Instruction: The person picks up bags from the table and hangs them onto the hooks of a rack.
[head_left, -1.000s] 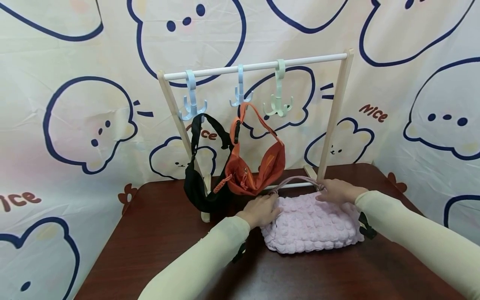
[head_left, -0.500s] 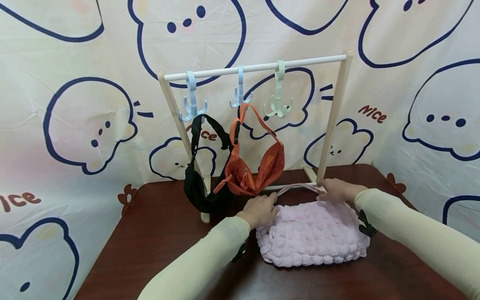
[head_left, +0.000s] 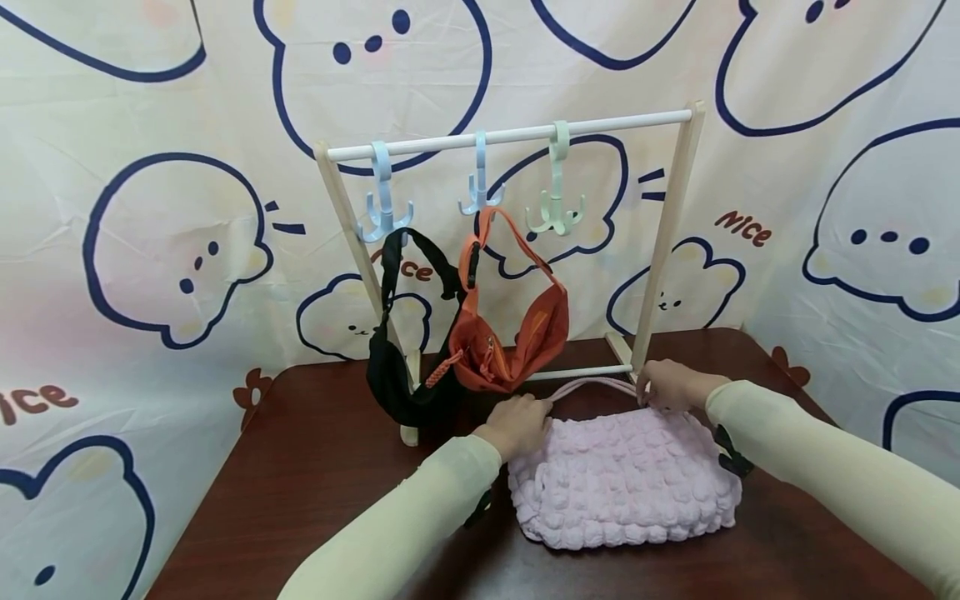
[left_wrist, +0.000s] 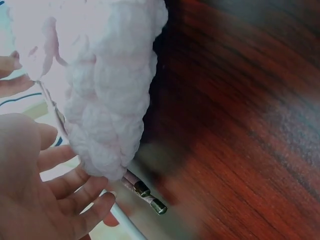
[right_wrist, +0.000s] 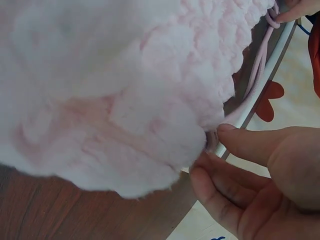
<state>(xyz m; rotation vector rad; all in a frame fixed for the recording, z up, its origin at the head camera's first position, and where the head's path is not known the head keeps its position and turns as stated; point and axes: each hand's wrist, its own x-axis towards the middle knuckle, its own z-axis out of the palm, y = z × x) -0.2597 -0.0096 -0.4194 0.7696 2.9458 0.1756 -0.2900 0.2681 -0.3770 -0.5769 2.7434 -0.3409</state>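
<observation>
A pale pink, puffy knitted handbag (head_left: 622,479) sits on the table, its thin pink cord handle (head_left: 596,383) arching toward the rack. My left hand (head_left: 517,425) holds the handle's left end at the bag's upper corner; in the left wrist view its fingers (left_wrist: 62,185) curve along the bag's edge, beside two metal-tipped cord ends (left_wrist: 150,197). At the other upper corner, my right hand (head_left: 671,385) pinches the cord's right end between thumb and fingers (right_wrist: 245,145). The bag's opening is hidden.
Behind the bag stands a wooden rack with a white top bar (head_left: 615,122). Two blue hooks (head_left: 382,196) and a green hook (head_left: 557,187) hang from it. A black bag (head_left: 405,400) and an orange bag (head_left: 510,342) hang at the left, close to my left hand.
The pink handbag has slid toward me and lies lower in view, with more of its front showing. Its cord handle has dropped lower. Both hands stay at the handle's ends.
</observation>
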